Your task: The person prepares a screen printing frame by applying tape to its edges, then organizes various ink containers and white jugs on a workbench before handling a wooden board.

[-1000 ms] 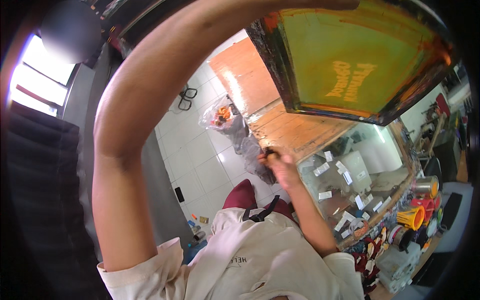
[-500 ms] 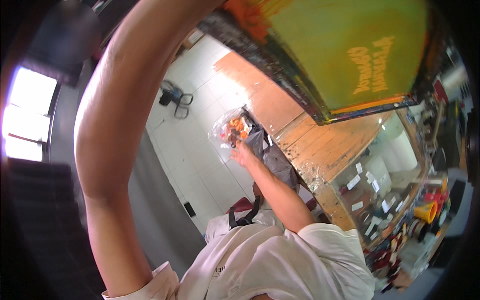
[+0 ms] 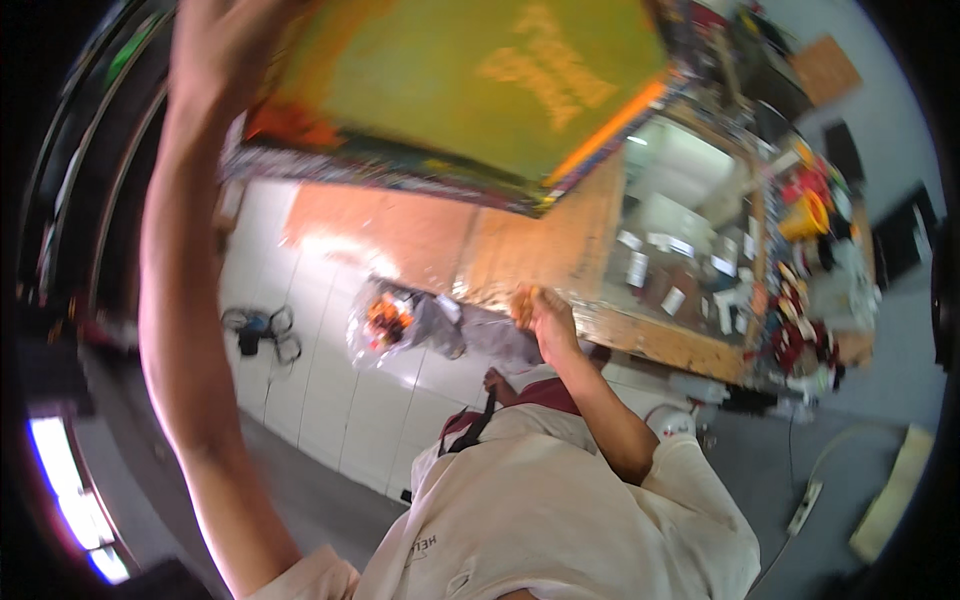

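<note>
The inked frame (image 3: 450, 95), with its green mesh, stood tilted up and ran rightward from my left hand (image 3: 222, 62), its lower corner above and close to my right hand (image 3: 547, 322). The likeliest trouble, I judged, was a slip: if my left hand lost that end, the frame could have swung down onto the wooden tabletop (image 3: 535, 250) and caught my right fingers near the table's edge. The orange smears near my left hand, if wet, could have marked my skin or greased my hold. A careless sweep of my right hand to its left might also have snagged the clear plastic bag (image 3: 358, 322) with orange scraps (image 3: 388, 318) in it.

My left arm was raised high, nearly straight, the hand lying over the frame's end; its fingers ran past the upper edge of my view, so I could not tell how firmly they gripped. My right arm was bent, the forearm angled up and inward, the hand low with fingers curled in; blur kept me from telling whether they pinched anything. The glass panel (image 3: 620, 265) lay to that hand's right.
</note>
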Tool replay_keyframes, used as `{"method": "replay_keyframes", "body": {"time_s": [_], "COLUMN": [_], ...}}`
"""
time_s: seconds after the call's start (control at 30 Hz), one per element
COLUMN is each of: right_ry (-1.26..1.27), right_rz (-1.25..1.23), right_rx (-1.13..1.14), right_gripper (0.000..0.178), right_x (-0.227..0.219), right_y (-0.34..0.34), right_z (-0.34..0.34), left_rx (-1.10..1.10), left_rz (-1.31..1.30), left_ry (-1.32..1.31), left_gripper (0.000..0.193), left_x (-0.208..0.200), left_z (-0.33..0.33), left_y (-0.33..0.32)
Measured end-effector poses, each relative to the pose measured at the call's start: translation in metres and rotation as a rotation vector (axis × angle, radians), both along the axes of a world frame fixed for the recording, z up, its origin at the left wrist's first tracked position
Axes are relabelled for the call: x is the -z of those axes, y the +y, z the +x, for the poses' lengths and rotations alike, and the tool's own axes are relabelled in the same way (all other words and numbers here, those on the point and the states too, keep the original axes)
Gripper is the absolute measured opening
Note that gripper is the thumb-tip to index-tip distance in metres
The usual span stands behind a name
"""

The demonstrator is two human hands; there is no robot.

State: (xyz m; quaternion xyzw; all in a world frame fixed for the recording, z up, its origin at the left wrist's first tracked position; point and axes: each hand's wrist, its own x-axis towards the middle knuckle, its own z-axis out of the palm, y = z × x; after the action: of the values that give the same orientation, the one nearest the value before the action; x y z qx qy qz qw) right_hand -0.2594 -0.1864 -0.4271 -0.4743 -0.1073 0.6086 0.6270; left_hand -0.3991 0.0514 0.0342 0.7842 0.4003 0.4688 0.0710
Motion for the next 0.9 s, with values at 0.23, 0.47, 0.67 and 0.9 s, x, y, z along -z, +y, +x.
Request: {"method": "replay_keyframes", "body": {"time_s": [0.23, 0.47, 0.67, 0.9], "right_ry": [-0.161, -0.204, -0.827, -1.020], "right_rz": [-0.046, 0.122, -0.152, -0.422], "right_rx": [0.544, 0.357, 0.110, -0.138], "right_gripper": [0.070, 0.083, 0.067, 0.067], "right_x": [-0.051, -0.061, -0.070, -0.052], "right_y": [0.083, 0.103, 0.011, -0.031], "right_z": [0.146, 0.152, 0.239, 0.325], "left_rx": [0.034, 0.110, 0.073, 0.053], "left_rz": [-0.021, -0.389, -0.624, -0.981], "left_ry": [0.022, -0.023, -0.144, -0.336], "left_gripper": [0.048, 0.046, 0.034, 0.039], "left_x": [0.010, 0.034, 0.110, 0.189], "left_z": [-0.016, -0.033, -0.021, 0.003], "left_y": [0.024, 0.032, -0.025, -0.073]}}
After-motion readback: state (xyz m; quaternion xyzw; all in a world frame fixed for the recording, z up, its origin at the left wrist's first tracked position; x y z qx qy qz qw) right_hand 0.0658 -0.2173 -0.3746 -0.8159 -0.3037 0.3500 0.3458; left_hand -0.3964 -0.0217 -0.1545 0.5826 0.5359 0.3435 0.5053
